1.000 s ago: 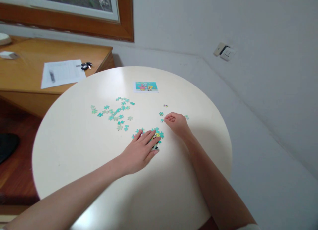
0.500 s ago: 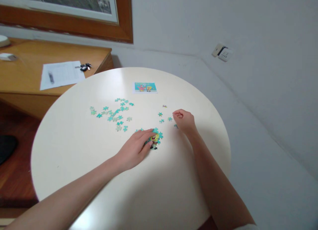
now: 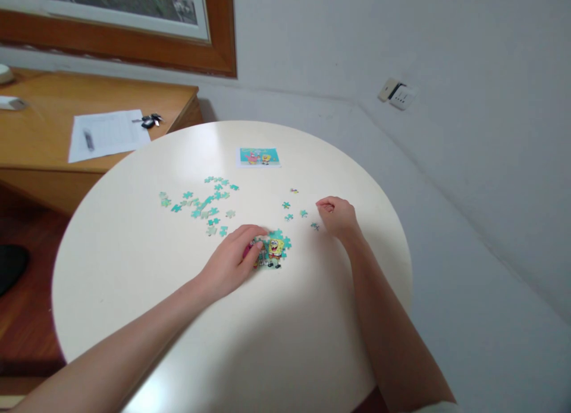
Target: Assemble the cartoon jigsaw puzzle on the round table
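Note:
A partly joined jigsaw puzzle [image 3: 275,251] lies near the middle of the round table, with a yellow cartoon figure showing at its right side. My left hand [image 3: 238,252] rests over the puzzle's left part, fingers stretched out and apart, covering some of the picture. My right hand [image 3: 338,215] is closed with its fingers curled, to the right of several loose puzzle pieces [image 3: 304,213]. Whether anything sits inside those fingers is hidden. The closest loose piece [image 3: 314,226] lies just left of that hand.
Many teal and pale puzzle pieces [image 3: 205,205] are scattered on the left of the white table [image 3: 134,294]. A small picture card [image 3: 259,157] lies at the back. On the wooden desk [image 3: 49,91] beyond are a sheet of paper [image 3: 107,133] and keys [image 3: 151,121].
My left hand has slid left over the puzzle, uncovering more of the picture. My right hand has shifted slightly right, away from the loose pieces.

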Action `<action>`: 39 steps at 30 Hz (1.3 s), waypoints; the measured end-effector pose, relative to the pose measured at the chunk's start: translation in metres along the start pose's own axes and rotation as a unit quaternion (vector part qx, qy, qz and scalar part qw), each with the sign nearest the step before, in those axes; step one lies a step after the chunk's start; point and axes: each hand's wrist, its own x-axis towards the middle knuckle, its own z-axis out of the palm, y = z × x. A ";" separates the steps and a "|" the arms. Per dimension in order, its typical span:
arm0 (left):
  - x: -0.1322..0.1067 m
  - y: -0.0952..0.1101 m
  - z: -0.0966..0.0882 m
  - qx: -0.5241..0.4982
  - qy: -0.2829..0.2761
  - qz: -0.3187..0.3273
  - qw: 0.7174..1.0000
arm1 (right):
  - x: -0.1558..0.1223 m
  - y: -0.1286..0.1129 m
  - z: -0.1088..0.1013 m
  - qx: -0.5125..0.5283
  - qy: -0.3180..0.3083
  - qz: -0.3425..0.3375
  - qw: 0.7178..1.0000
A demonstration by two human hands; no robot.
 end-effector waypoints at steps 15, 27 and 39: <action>0.004 0.002 -0.012 0.010 0.033 -0.026 0.999 | 0.008 0.035 -0.028 -0.120 0.012 0.098 0.988; 0.008 -0.018 -0.015 0.031 0.094 -0.045 0.994 | 0.001 0.015 0.014 -0.071 -0.032 -0.008 0.997; 0.022 -0.070 -0.042 0.087 0.199 -0.153 0.964 | -0.005 -0.006 0.035 0.030 0.008 -0.113 0.993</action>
